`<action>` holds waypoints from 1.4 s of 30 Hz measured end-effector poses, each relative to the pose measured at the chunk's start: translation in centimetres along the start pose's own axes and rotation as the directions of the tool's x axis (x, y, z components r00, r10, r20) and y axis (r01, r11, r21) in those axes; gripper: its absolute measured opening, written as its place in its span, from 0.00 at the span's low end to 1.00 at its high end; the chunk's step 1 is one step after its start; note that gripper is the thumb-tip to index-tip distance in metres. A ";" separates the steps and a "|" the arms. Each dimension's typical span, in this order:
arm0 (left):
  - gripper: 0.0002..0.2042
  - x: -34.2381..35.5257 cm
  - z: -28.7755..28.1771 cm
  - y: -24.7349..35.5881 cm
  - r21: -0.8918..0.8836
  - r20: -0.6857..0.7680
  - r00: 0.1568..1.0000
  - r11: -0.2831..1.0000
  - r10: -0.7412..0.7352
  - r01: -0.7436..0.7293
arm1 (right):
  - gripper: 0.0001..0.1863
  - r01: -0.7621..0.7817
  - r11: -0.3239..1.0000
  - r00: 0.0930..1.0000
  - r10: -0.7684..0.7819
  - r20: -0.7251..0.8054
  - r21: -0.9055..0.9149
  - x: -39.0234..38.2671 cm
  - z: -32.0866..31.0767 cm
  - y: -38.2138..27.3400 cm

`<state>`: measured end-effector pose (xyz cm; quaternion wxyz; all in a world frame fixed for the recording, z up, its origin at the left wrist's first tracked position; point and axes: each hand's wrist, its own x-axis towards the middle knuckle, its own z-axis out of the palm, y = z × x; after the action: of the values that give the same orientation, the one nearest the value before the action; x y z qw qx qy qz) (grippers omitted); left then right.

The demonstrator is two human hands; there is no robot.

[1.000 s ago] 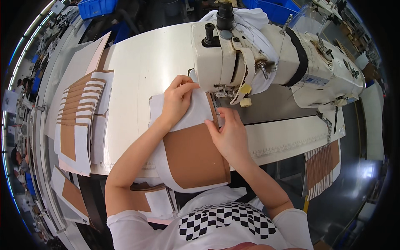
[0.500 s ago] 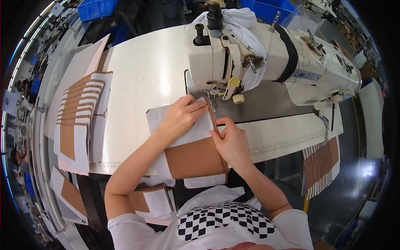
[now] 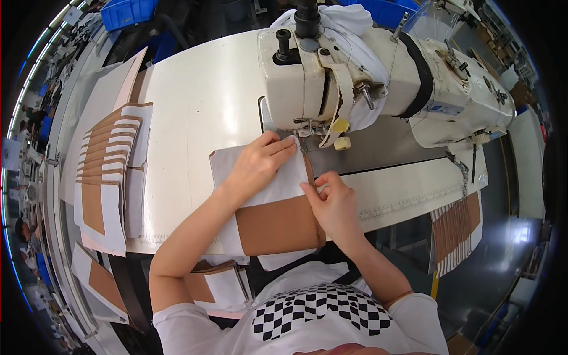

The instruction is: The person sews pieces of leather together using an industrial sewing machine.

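A brown and white flat panel (image 3: 278, 228) lies on the sewing table in front of the sewing machine (image 3: 293, 89), its near end hanging over the table's front edge. My left hand (image 3: 260, 161) rests on the white part, its fingertips pressed on the far right corner close under the needle area. With thumb and index finger my right hand (image 3: 334, 204) pinches the panel's right edge, where a narrow brown border shows. The presser foot is partly hidden among the machine's metal parts, so I cannot tell whether it touches the panel.
At the left lies a fanned stack of similar brown and white panels (image 3: 94, 210). Another bundle (image 3: 458, 228) hangs by the table's right front edge. More panels (image 3: 222, 287) sit below the table edge near my lap. A blue bin (image 3: 127, 13) stands at the far left.
My right hand's fingers have shifted slightly down along the panel's edge, and its thumb and index finger have drawn closer together. My left hand holds its place on the panel.
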<state>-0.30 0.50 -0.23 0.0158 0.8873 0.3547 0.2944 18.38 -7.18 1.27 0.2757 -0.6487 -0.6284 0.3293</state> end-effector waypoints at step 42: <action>0.15 0.7 0.7 -1.1 -0.012 -0.045 0.999 1.000 -0.011 0.010 | 0.19 0.400 0.812 0.877 -0.474 -0.080 -0.425 0.9 1.5 0.3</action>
<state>-0.19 1.88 -0.64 0.0147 0.8785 0.3577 0.3164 17.34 -6.36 0.02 0.2636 -0.5556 -0.7861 0.0623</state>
